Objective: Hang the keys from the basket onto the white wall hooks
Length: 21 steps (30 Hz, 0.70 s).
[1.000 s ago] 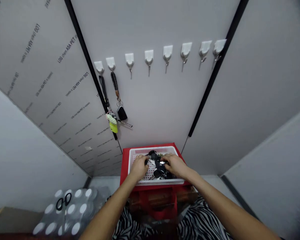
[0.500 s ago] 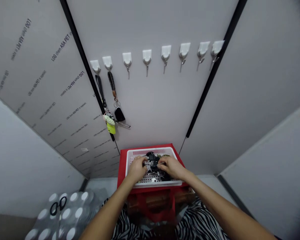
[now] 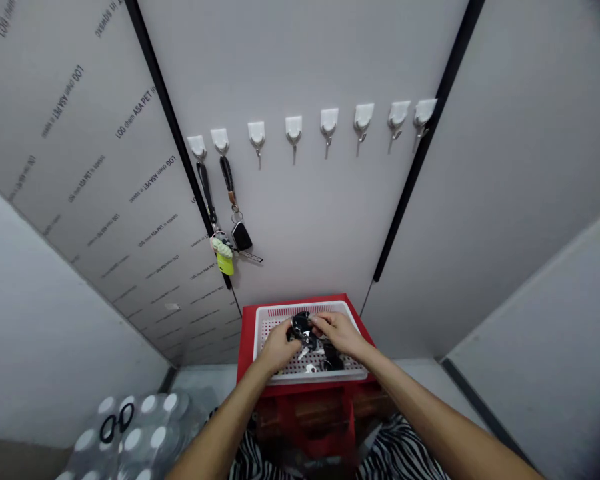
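Both my hands are over a white perforated basket [image 3: 261, 333]. Between them they hold a bunch of keys [image 3: 303, 328] with black parts, lifted a little over the basket floor. My left hand [image 3: 279, 347] has its fingers closed on the bunch's left side. My right hand [image 3: 337, 332] pinches its upper right side. Other black keys [image 3: 333, 359] and a small silver key [image 3: 310, 368] lie in the basket below. On the wall ahead, a black strap with a lime-green tag [image 3: 225, 263] and a braided strap with a black key fob [image 3: 241, 236] hang from the two leftmost hooks.
Several white adhesive hooks [image 3: 294, 127] run in a row across the grey wall panel. The basket rests on a red box or bag [image 3: 247, 340]. Shrink-wrapped bottles with white caps [image 3: 133, 440] stand at lower left, a black carry handle [image 3: 117, 425] on top.
The key bunch has come up out of the pile, now gathered between both hands. My view has shifted slightly, so the hooks sit lower.
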Each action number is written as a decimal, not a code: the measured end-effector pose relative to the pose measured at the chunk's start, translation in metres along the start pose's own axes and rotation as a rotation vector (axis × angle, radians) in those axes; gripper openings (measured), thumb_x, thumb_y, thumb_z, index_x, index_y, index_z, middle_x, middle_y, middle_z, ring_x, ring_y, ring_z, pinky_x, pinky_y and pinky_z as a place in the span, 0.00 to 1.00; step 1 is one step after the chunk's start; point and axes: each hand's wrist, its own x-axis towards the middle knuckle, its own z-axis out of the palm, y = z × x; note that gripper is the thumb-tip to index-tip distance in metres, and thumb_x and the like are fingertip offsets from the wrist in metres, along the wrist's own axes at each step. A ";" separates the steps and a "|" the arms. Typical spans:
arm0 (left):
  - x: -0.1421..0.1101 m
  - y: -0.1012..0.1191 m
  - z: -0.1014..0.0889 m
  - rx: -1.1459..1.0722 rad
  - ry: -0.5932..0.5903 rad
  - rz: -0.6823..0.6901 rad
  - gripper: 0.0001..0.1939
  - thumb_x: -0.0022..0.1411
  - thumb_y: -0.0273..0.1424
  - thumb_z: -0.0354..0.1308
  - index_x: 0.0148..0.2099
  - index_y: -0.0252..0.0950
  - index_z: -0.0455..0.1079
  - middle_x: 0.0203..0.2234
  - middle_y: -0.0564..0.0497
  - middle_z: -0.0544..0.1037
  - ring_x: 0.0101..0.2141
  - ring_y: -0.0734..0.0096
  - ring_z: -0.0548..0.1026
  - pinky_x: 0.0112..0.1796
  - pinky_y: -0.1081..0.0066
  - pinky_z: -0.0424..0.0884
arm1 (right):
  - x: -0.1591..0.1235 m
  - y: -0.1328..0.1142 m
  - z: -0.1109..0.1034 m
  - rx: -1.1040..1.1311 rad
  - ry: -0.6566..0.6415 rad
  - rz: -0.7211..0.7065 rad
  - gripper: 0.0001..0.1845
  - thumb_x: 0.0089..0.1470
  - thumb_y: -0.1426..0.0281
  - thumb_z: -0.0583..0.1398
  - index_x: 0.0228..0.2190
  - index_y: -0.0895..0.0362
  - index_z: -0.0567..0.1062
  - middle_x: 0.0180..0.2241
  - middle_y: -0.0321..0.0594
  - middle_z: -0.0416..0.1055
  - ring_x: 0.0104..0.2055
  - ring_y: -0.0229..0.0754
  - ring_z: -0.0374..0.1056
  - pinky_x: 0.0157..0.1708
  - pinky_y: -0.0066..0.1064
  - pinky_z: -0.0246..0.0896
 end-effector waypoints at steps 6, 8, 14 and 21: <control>0.003 -0.001 -0.001 -0.227 0.141 -0.075 0.12 0.44 0.29 0.49 0.35 0.33 0.61 0.29 0.51 0.70 0.31 0.74 0.66 0.34 0.74 0.61 | -0.003 -0.006 0.000 0.051 0.008 0.042 0.18 0.43 0.62 0.46 0.20 0.62 0.68 0.17 0.36 0.63 0.20 0.33 0.58 0.21 0.23 0.52; 0.006 -0.003 -0.001 -0.338 0.173 -0.135 0.10 0.45 0.29 0.48 0.33 0.32 0.61 0.27 0.51 0.70 0.29 0.75 0.67 0.32 0.75 0.62 | -0.004 -0.008 -0.003 0.032 0.013 0.044 0.17 0.44 0.63 0.46 0.20 0.62 0.68 0.17 0.36 0.64 0.20 0.33 0.58 0.21 0.23 0.52; 0.011 -0.011 0.001 -0.538 0.145 -0.335 0.12 0.46 0.33 0.45 0.34 0.33 0.59 0.22 0.54 0.68 0.17 0.80 0.65 0.18 0.77 0.61 | -0.004 -0.010 -0.006 -0.324 0.198 -0.120 0.12 0.43 0.69 0.48 0.26 0.59 0.69 0.27 0.40 0.67 0.32 0.37 0.60 0.33 0.28 0.52; 0.006 0.002 0.000 -0.331 -0.040 -0.176 0.14 0.40 0.36 0.51 0.30 0.32 0.62 0.20 0.54 0.69 0.23 0.75 0.67 0.27 0.75 0.63 | -0.009 -0.013 0.013 -0.575 0.039 -0.308 0.19 0.37 0.68 0.54 0.36 0.58 0.65 0.35 0.42 0.65 0.38 0.40 0.58 0.37 0.29 0.51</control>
